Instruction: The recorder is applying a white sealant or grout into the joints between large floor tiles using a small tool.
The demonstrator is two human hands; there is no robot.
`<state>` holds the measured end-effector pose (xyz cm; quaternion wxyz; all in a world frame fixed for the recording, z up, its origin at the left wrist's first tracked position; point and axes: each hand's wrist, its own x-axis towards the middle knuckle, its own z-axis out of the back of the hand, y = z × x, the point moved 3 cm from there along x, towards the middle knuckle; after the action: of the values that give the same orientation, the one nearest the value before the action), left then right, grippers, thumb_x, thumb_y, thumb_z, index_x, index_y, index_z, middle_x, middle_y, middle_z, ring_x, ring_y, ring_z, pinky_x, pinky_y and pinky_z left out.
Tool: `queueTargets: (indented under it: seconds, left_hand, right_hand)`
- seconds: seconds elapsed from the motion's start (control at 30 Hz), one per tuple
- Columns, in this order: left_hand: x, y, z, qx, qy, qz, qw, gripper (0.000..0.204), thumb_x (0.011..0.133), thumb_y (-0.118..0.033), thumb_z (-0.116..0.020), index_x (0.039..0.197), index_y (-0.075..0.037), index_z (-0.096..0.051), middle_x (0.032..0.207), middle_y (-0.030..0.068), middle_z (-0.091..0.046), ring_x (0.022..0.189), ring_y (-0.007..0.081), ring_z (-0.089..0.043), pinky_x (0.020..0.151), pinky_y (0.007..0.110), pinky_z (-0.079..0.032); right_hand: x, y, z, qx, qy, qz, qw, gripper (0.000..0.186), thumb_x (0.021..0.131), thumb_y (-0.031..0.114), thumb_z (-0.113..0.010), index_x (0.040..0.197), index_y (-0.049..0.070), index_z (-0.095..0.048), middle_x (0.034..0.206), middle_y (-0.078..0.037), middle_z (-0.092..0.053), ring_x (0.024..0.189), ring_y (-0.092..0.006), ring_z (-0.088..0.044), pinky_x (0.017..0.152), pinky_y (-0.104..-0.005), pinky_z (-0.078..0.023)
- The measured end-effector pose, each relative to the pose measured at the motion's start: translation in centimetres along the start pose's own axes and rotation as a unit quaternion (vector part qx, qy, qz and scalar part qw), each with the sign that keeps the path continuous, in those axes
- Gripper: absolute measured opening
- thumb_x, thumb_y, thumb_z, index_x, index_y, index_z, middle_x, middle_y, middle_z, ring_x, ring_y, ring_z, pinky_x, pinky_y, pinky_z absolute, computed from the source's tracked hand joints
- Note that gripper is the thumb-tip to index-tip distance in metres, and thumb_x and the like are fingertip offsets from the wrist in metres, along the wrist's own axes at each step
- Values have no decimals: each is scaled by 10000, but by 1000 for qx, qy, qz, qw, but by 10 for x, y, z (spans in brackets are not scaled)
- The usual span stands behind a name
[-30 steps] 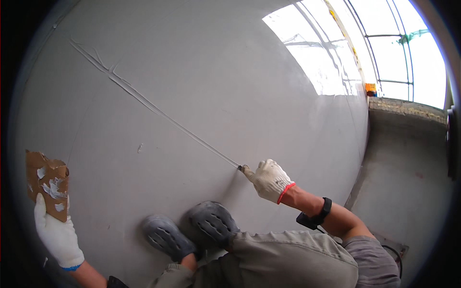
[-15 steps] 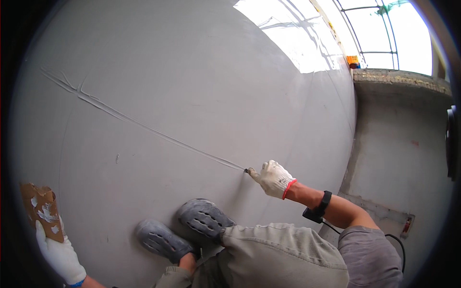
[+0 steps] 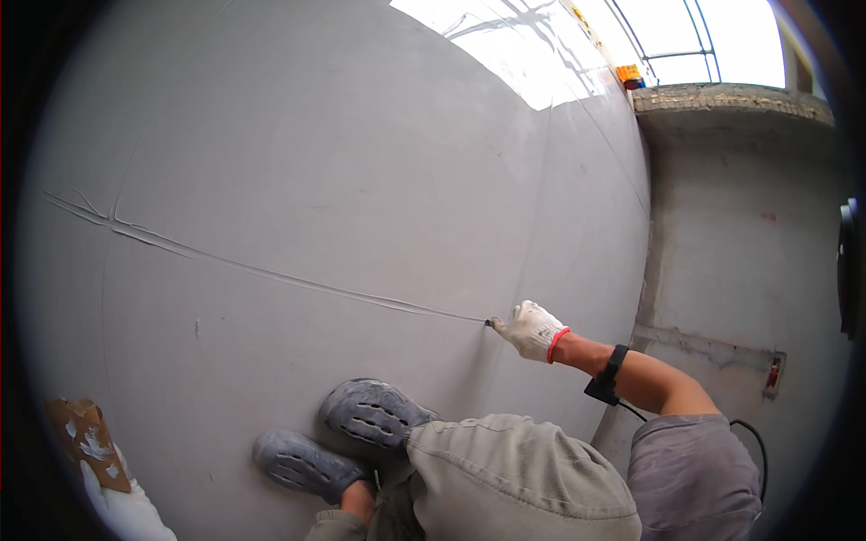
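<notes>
My right hand (image 3: 532, 330) wears a white knit glove with a red cuff. Its fingers are curled, apart from a darkened digit pointing left. A small dark tip at the end of that digit touches the right end of a pale line of paste (image 3: 298, 284) along a floor joint; whether it is a tool or a soiled fingertip, I cannot make out. At the lower left, my left hand (image 3: 126, 505), also in a white glove, grips a torn piece of brown cardboard (image 3: 90, 442) smeared with white paste. The picture's edge partly cuts this hand off.
My grey clogs (image 3: 370, 417) stand on the smooth grey floor (image 3: 298, 153), close below the paste line. On the right rises a grey wall (image 3: 722, 261) with a ledge (image 3: 731, 99). An orange object (image 3: 629, 77) sits near the ledge, by a bright barred opening (image 3: 686, 45).
My right hand has moved rightward along the joint, and the paste line reaches farther right. My left hand and the cardboard sit lower in the picture. The whole view has shifted slightly.
</notes>
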<state>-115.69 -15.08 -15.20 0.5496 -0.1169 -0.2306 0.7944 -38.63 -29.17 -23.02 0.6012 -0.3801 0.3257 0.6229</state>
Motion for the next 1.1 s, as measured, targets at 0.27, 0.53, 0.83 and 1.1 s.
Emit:
queueTargets:
  seconds: [0.27,0.53,0.83,1.1]
  left_hand:
    - [4,17,0,27,-14,-48,998,567,956,107,-633,1505,43,-506,1427,189,-617,1224,253,-645,1079,362,-513]
    - [2,5,-13,55,-28,-86,994,561,932,126,-642,1479,55,-538,1421,181,-624,1223,264,-650,1053,386,-535]
    - [-86,-106,-33,-723,58,266,635,457,1038,-81,-569,1484,7,-526,1395,168,-625,1261,293,-641,1077,456,-537]
    - [-169,-96,-30,-730,70,309,606,560,974,-90,-557,1515,12,-457,1458,175,-564,1369,322,-563,1171,490,-476]
  right_hand:
    - [-2,-7,-8,-44,-31,21,998,474,1029,95,-590,1500,52,-565,763,-214,-666,784,-419,-724,675,-497,-609]
    - [-7,-24,-21,-36,-50,24,998,456,1032,104,-580,1485,49,-580,803,-208,-680,744,-405,-724,635,-504,-604]
    - [-15,48,62,77,-223,222,946,485,848,11,-642,1328,43,-701,554,-147,-539,511,-363,-576,542,-497,-472]
    - [-42,302,168,68,-336,518,783,504,881,79,-711,1380,54,-644,685,-82,-595,681,-329,-632,677,-471,-504]
